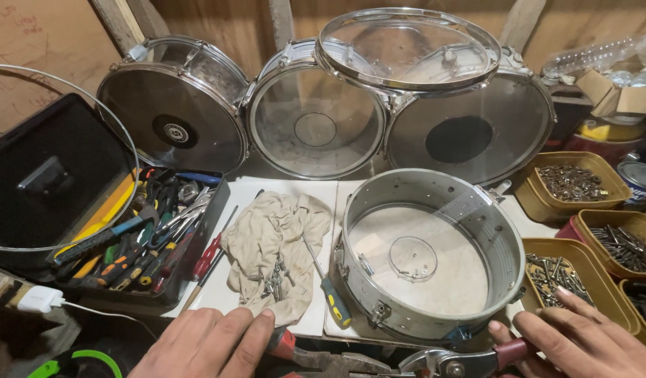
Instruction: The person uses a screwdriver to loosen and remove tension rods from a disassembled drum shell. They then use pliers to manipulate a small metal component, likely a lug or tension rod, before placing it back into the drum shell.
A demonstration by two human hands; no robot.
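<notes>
The pliers [449, 362] lie flat at the near edge of the tabletop [267, 192], between both hands. The right hand [582, 343] is closed on their red handle. The left hand [211, 343] rests flat and open. The drum shell [428, 252] sits just behind.

Your white bench top [267, 187] runs across mid-frame. Lying on it: open toolbox [127, 245] at left, red-handled screwdriver [209, 253], beige rag [274, 248] with small screws, yellow-blue screwdriver [331, 292], bare metal drum shell [424, 255] centre-right, yellow hardware trays [571, 183] at right edge.
</notes>
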